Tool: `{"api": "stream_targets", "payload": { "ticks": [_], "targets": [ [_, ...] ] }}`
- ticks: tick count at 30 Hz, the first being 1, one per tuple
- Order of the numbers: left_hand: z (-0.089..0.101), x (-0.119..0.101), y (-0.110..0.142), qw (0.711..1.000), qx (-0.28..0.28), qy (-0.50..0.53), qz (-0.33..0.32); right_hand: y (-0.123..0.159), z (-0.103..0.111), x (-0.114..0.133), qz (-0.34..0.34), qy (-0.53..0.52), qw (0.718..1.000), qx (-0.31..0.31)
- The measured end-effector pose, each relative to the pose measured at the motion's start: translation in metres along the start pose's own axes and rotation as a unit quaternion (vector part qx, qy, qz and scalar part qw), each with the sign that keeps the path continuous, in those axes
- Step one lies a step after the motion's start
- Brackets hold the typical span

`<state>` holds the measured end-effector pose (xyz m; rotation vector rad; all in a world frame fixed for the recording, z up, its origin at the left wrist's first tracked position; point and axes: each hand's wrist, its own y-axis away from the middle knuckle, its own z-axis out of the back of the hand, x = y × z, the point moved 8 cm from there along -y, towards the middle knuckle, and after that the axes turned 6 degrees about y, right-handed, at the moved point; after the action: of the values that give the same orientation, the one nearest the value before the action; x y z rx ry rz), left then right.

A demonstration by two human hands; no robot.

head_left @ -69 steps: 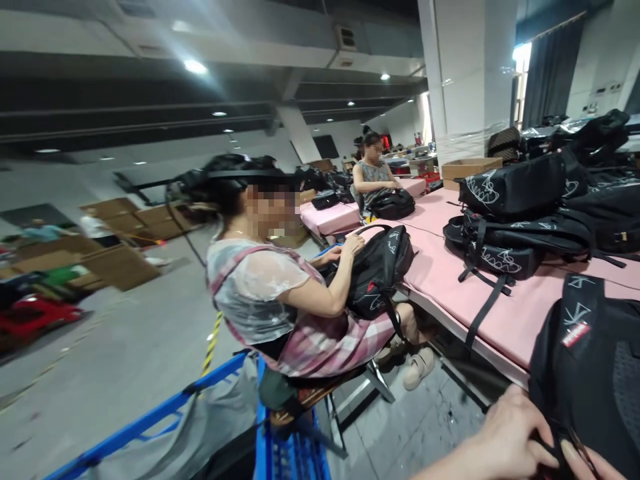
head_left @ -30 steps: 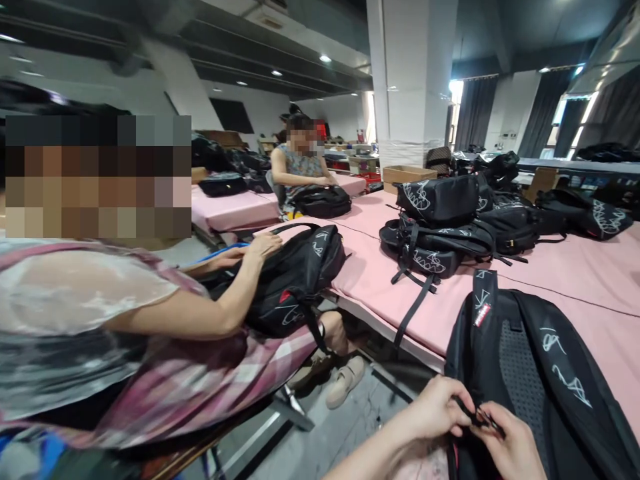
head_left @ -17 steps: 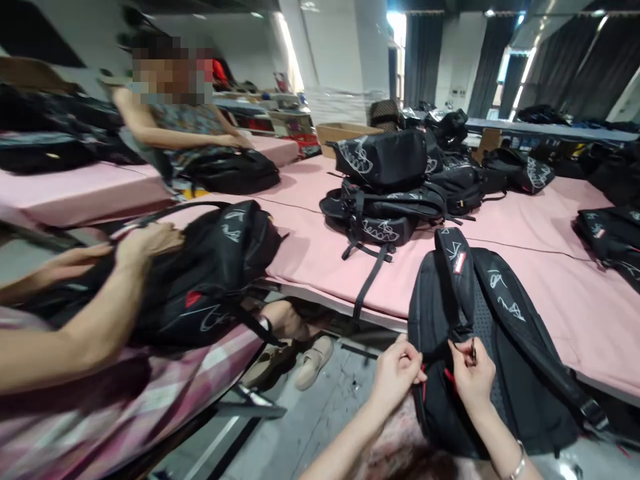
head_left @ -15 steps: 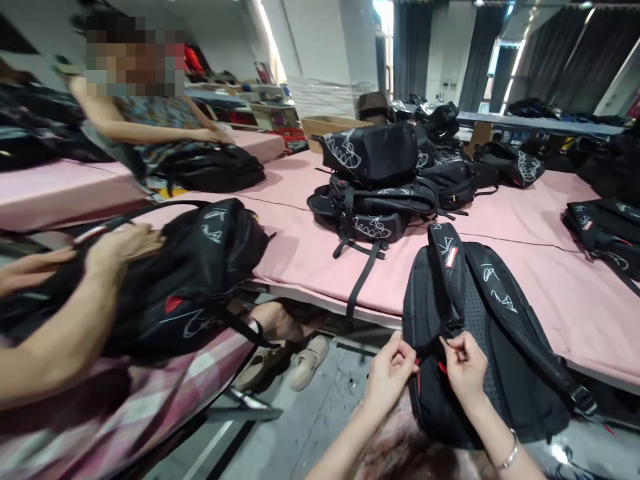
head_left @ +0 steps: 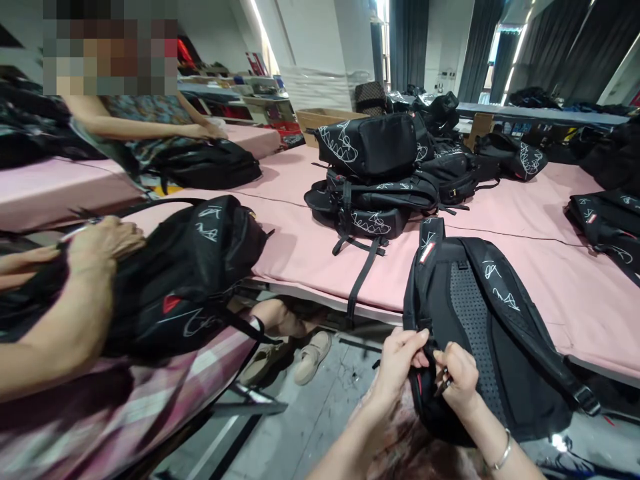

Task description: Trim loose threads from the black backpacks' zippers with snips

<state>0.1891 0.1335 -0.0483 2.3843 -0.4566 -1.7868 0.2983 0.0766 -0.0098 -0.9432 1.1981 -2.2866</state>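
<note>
A black backpack (head_left: pixel 525 380) with white scribble-like print leans against the table edge, its padded back and shoulder straps towards me. My left hand (head_left: pixel 403 357) is closed in a pinch on the lower part of its left shoulder strap (head_left: pixel 425 293), by the bag's side. Close beside it, my right hand (head_left: pixel 459 377) is curled around a small dark tool (head_left: pixel 443 383), whose pointed end sticks out below the fingers. Its exact kind is hard to make out. Both hands meet at the strap's lower end, where fingers hide the webbing. Red trim shows just below them.
A pink-covered table (head_left: pixel 295 247) runs across, with stacked black backpacks (head_left: pixel 367 177) in the middle and another bag (head_left: pixel 607 223) at right. At left, a co-worker's hand (head_left: pixel 103 243) rests on a backpack (head_left: pixel 185 267). Another person (head_left: pixel 145 120) sits behind. Shoes (head_left: pixel 313 357) show below.
My hands have come closer together at the strap's lower end. The strap has shifted left, uncovering more back padding. A dark tool now shows in my right hand.
</note>
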Motion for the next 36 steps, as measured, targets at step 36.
{"api": "stream_targets", "payload": {
  "ticks": [36],
  "targets": [
    [0.013,0.009,0.034,0.984,-0.091,0.138,-0.067,0.022,-0.016,-0.002,-0.19,-0.07,0.973,-0.112]
  ]
}}
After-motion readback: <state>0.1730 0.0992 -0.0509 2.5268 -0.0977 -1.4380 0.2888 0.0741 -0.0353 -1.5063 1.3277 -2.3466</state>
